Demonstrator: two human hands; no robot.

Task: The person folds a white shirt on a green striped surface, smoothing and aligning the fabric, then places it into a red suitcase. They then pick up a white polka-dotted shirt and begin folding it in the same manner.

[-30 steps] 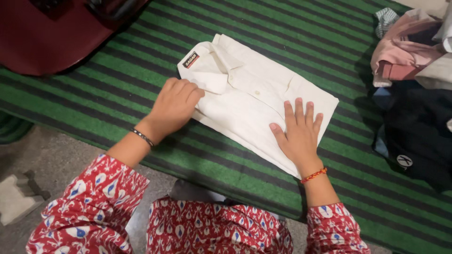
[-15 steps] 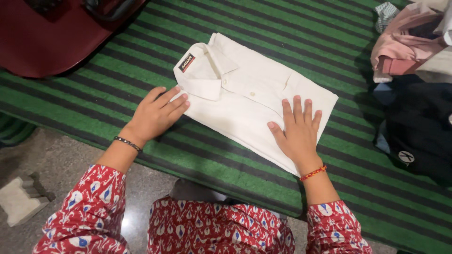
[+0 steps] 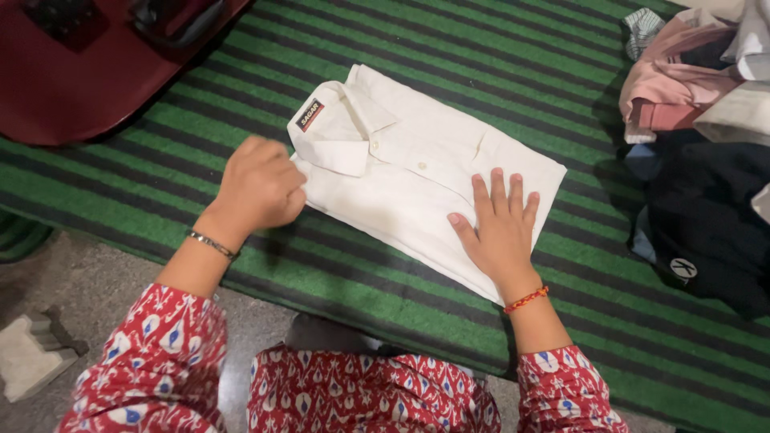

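White cotton-like cloth makes up the folded shirt (image 3: 425,172), which I find lying flat on a green mat (image 3: 521,56) with dark stripes, collar toward my left grip and folded bottom edge toward my right grip. My right hand (image 3: 497,232) rests palm down on the lower end of the shirt, fingers (image 3: 493,192) spread and straight, so that grip is opened flat and clasps nothing; it only presses on the fabric. A red thread bracelet (image 3: 525,300) sits on that wrist. My left hand (image 3: 258,188) is at the shirt's near edge, just below the collar (image 3: 341,132), with the fingers curled inward; it touches or very nearly touches the fabric edge, but I cannot tell whether it pinches any cloth, since the fingertips are hidden behind the knuckles. A thin dark bracelet (image 3: 212,244) is on the left wrist. A small label patch (image 3: 310,115) shows inside the collar, beyond the left grip. Buttons run down the shirt front between the two grips. Beyond and to the outside of the right grip, well apart from the shirt, lies a heap of clothes (image 3: 698,120), pink and pale pieces on top of dark ones. Beyond the left grip, at the mat's far corner, stands a dark red object (image 3: 72,72) which I cannot identify. Nearer than both grips, red patterned sleeves and clothing (image 3: 361,393) cover my arms and lap, over a grey stone floor (image 3: 104,281). A pale block (image 3: 28,353) lies on that floor, outside the left arm.
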